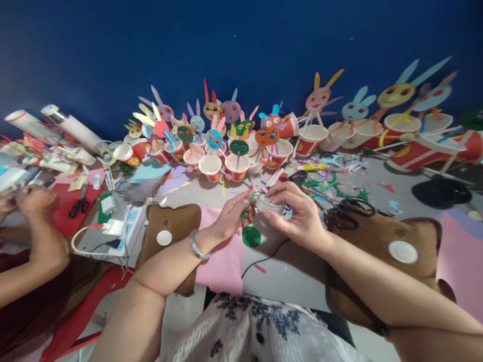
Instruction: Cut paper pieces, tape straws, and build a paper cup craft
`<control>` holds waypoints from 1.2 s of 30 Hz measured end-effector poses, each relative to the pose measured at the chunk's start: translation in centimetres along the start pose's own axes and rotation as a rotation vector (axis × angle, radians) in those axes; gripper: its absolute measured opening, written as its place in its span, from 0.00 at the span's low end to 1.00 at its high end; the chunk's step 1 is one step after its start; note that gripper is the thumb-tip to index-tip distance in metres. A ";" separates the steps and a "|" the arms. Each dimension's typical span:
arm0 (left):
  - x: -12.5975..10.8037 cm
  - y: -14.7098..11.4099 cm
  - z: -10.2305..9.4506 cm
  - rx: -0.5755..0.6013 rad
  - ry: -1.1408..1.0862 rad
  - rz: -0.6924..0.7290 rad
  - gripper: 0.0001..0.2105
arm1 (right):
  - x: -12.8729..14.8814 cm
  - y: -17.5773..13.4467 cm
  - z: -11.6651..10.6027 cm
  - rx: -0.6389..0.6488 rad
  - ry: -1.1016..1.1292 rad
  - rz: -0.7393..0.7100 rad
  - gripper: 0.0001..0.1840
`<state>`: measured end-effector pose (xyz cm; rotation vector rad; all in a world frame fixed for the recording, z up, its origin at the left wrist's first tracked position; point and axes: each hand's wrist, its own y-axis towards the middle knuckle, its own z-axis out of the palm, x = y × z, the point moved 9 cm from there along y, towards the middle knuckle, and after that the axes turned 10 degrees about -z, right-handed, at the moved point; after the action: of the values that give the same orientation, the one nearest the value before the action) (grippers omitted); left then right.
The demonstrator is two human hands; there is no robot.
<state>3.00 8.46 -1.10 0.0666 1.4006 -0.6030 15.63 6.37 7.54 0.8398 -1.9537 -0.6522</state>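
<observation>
My left hand (pixel 236 213) is closed around a narrow green paper piece (pixel 246 205) with a pink tip; its lower part is hidden by my fingers. Close beside it, my right hand (pixel 298 211) grips a whitish roll of tape (pixel 268 203) between thumb and fingers. Both hands are raised a little over the table, nearly touching. Below them lie a green paper disc (pixel 251 236) and a pink paper sheet (pixel 222 256).
Several paper cups with paper rabbit figures (pixel 239 148) line the wall. Paper scraps (pixel 335 183) and black-handled scissors (pixel 349 211) lie to the right. Brown bear-shaped cushions (pixel 171 226) flank my hands. A power strip (pixel 130 229) and another person's arm (pixel 41 251) are at left.
</observation>
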 end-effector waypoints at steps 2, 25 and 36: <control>0.5 0.1 -0.1 0.005 -0.026 -0.030 0.11 | -0.2 0.0 0.0 0.003 -0.006 0.012 0.06; 0.8 0.2 -0.5 -0.018 0.033 0.025 0.25 | -2.9 -0.9 1.1 0.021 0.102 0.181 0.15; 0.9 0.1 -0.5 -0.052 -0.047 0.060 0.19 | -2.7 -0.8 1.0 -0.004 0.085 0.177 0.14</control>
<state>2.63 8.41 -2.11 0.0524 1.3634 -0.5147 16.03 8.06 5.09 0.6717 -1.9228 -0.5078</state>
